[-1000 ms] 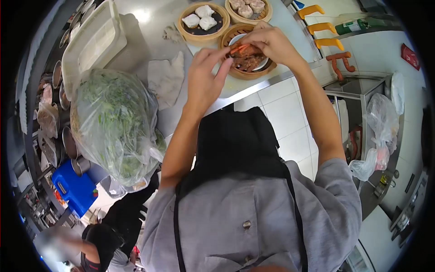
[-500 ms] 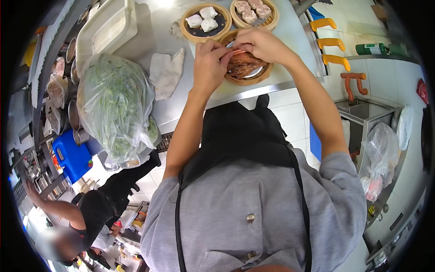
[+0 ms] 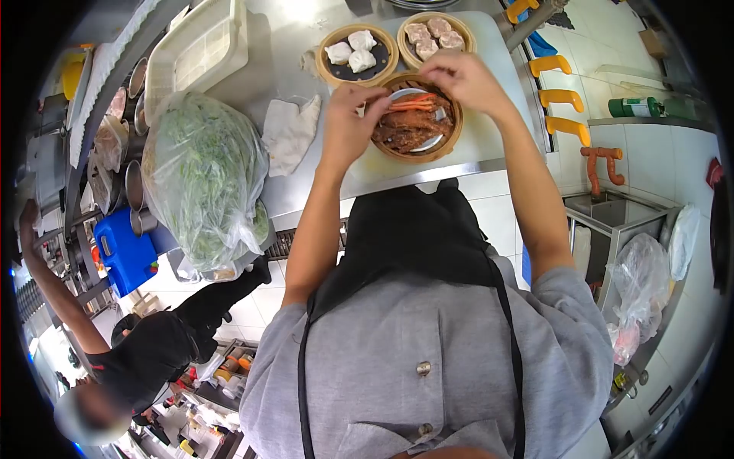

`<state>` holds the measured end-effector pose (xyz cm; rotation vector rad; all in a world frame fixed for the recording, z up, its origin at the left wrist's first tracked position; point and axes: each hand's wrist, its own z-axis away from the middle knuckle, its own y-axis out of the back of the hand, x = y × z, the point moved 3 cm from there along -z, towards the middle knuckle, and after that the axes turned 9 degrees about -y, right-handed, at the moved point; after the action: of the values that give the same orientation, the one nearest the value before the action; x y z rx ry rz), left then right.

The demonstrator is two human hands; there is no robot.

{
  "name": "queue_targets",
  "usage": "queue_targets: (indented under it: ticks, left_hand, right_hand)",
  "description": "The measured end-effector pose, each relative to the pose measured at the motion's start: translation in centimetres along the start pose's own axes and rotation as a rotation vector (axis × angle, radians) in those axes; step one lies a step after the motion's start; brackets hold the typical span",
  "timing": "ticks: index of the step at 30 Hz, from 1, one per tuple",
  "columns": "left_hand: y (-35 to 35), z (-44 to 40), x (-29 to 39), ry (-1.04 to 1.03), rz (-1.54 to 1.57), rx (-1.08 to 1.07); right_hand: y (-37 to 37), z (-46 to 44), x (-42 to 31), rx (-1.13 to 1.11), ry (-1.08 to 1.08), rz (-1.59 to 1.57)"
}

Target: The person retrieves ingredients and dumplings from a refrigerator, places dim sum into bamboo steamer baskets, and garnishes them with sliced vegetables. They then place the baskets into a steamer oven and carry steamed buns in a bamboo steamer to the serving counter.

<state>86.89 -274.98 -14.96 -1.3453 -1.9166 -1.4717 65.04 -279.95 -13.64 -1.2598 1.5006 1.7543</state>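
A round bamboo steamer basket (image 3: 456,131) sits at the counter's front edge. In it is a white dish (image 3: 434,142) with brown, glossy braised pieces (image 3: 409,131) that look like chicken feet. Orange-red strips (image 3: 413,102) lie across their top. My left hand (image 3: 352,122) is at the basket's left rim, thumb and forefinger apart, with nothing between them. Over the far right rim hovers my right hand (image 3: 465,80), its fingers bent and parted, holding nothing I can see. Behind stand a steamer of white dumplings (image 3: 360,52) and another of pinkish dumplings (image 3: 436,34).
Left of the baskets lie a white cloth (image 3: 290,136) and a big plastic bag of greens (image 3: 202,180). A white plastic tub (image 3: 195,61) stands behind the bag. Yellow handles (image 3: 566,99) stick out past the counter's right side. Another person (image 3: 149,352) is at lower left.
Both hands have drawn apart from over the brown pieces; the right one moved up and right. The orange-red strips, earlier between the fingers, now rest on the food.
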Motion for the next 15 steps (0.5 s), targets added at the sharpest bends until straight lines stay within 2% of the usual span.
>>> queue_targets:
  ticks: [2, 3, 4, 6, 7, 9, 13, 15]
  left_hand:
    - [1.2, -0.2, -1.8, 0.179, 0.106, 0.163]
    - [1.8, -0.5, -2.7, 0.15, -0.059, 0.143]
    - [1.9, -0.6, -3.8, 0.15, -0.058, 0.143]
    - [2.1, -0.6, -5.1, 0.093, -0.376, 0.247]
    - [2.1, -0.7, -5.4, 0.087, -0.368, 0.252]
    - [2.5, -0.4, -5.8, 0.229, -0.256, 0.258]
    - [3.1, 0.8, -7.4, 0.211, -0.174, 0.258]
    - [3.6, 2.0, -8.4, 0.199, -0.075, 0.306]
  right_hand:
    - [0.8, -1.3, 1.4, 0.068, -0.023, 0.105]
    - [0.3, -1.8, 1.1, 0.029, 0.054, 0.344]
    - [-0.3, -2.3, 0.8, -0.005, 0.133, 0.583]
    - [-1.8, -3.1, -0.4, 0.037, 0.211, 0.612]
    - [-2.7, -3.3, -1.1, -0.035, 0.092, 0.682]
    - [-3.9, -3.9, -1.3, -0.136, -0.065, 0.83]
    - [-5.3, -5.1, -2.3, -0.168, -0.165, 0.99]
    - [-5.7, -5.5, -2.4, -0.194, -0.124, 1.017]
